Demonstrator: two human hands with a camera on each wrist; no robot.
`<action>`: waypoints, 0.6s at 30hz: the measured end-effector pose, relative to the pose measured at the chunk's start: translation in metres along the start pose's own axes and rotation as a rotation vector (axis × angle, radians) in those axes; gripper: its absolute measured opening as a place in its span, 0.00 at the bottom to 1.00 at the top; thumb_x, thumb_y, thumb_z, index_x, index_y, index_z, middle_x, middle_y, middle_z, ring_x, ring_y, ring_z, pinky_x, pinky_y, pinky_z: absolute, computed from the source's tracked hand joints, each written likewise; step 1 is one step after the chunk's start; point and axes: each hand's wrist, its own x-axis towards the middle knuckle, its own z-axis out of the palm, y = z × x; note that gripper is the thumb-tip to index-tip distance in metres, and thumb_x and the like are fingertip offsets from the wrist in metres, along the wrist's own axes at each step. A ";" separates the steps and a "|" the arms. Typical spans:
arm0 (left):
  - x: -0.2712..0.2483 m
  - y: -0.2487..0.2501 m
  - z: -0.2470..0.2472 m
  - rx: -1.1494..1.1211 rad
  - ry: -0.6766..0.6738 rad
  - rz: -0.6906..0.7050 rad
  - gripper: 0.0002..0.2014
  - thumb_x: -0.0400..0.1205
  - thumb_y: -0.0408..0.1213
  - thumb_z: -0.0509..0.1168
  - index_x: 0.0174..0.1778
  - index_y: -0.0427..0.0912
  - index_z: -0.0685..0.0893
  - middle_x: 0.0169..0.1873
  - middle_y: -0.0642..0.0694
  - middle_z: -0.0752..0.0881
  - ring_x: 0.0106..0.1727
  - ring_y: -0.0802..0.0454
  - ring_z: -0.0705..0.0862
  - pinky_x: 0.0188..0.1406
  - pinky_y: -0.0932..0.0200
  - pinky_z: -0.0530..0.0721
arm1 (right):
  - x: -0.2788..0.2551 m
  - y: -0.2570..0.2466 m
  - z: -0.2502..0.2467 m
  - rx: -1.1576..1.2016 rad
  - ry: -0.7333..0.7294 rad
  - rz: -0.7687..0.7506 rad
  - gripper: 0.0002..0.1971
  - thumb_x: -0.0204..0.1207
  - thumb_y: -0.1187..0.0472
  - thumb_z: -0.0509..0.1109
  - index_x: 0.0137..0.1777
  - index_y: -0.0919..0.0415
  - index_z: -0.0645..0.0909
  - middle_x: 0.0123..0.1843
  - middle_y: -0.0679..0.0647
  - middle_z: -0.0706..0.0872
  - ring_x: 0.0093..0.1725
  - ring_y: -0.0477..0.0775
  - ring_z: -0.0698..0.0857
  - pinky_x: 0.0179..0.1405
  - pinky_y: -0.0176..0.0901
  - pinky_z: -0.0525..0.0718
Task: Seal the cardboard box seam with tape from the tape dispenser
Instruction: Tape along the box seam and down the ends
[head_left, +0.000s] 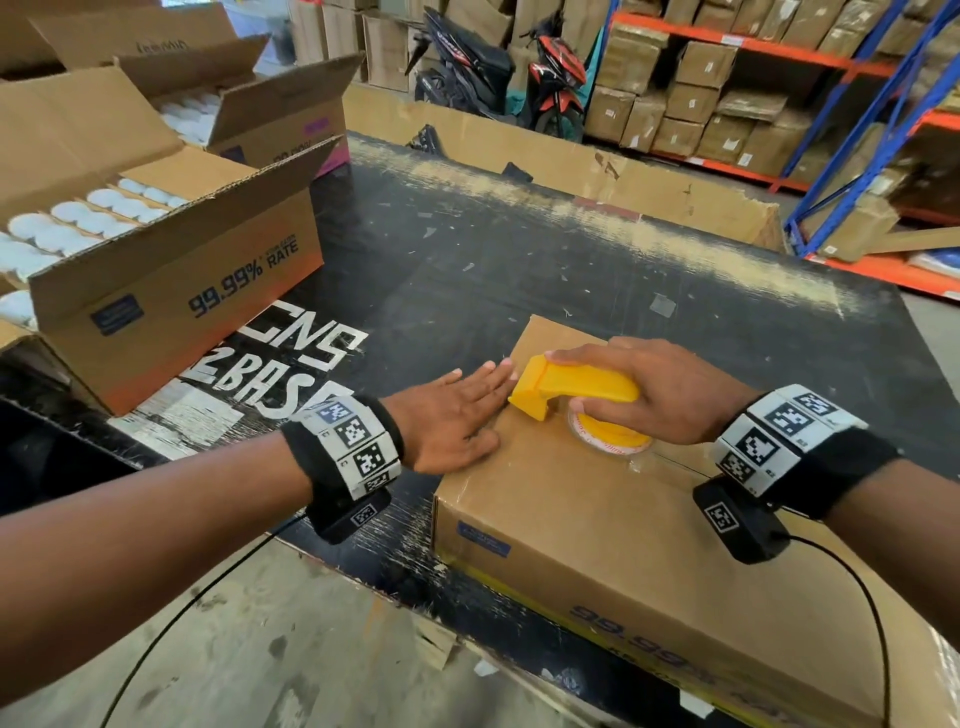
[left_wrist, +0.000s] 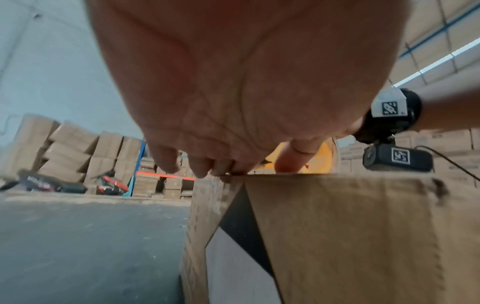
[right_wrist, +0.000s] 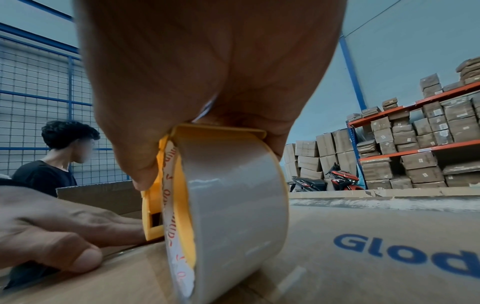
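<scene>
A closed cardboard box lies on the black table, with clear tape along its top seam behind the roll. My right hand grips the yellow tape dispenser, whose clear tape roll stands on the box top. My left hand lies flat with straight fingers on the box's left top edge, just left of the dispenser's nose. In the left wrist view the left hand rests over the box edge, with the yellow dispenser behind it.
An open carton of white lidded items stands at the left on the black table. More open cartons sit behind it. A cardboard sheet lines the table's far edge. Shelving, stacked boxes and motorbikes fill the background. A person stands nearby.
</scene>
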 end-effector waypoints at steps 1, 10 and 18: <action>0.000 0.001 0.000 0.068 0.009 -0.016 0.40 0.82 0.58 0.37 0.89 0.45 0.34 0.90 0.45 0.35 0.91 0.50 0.38 0.90 0.42 0.44 | 0.000 0.000 -0.001 0.004 -0.007 0.000 0.31 0.79 0.34 0.61 0.83 0.32 0.64 0.47 0.36 0.74 0.44 0.39 0.76 0.48 0.34 0.72; -0.001 0.000 0.002 0.137 0.011 -0.052 0.38 0.85 0.61 0.37 0.88 0.51 0.30 0.89 0.51 0.33 0.91 0.53 0.38 0.90 0.43 0.42 | -0.111 0.065 -0.030 0.010 -0.099 0.055 0.31 0.76 0.27 0.56 0.80 0.19 0.57 0.43 0.44 0.76 0.41 0.41 0.78 0.43 0.41 0.79; 0.006 0.045 -0.022 0.121 0.017 -0.064 0.42 0.86 0.57 0.51 0.90 0.40 0.40 0.91 0.40 0.39 0.91 0.46 0.38 0.90 0.42 0.44 | -0.134 0.070 -0.015 -0.031 -0.049 0.061 0.30 0.76 0.28 0.55 0.79 0.22 0.64 0.43 0.49 0.75 0.39 0.44 0.77 0.39 0.38 0.74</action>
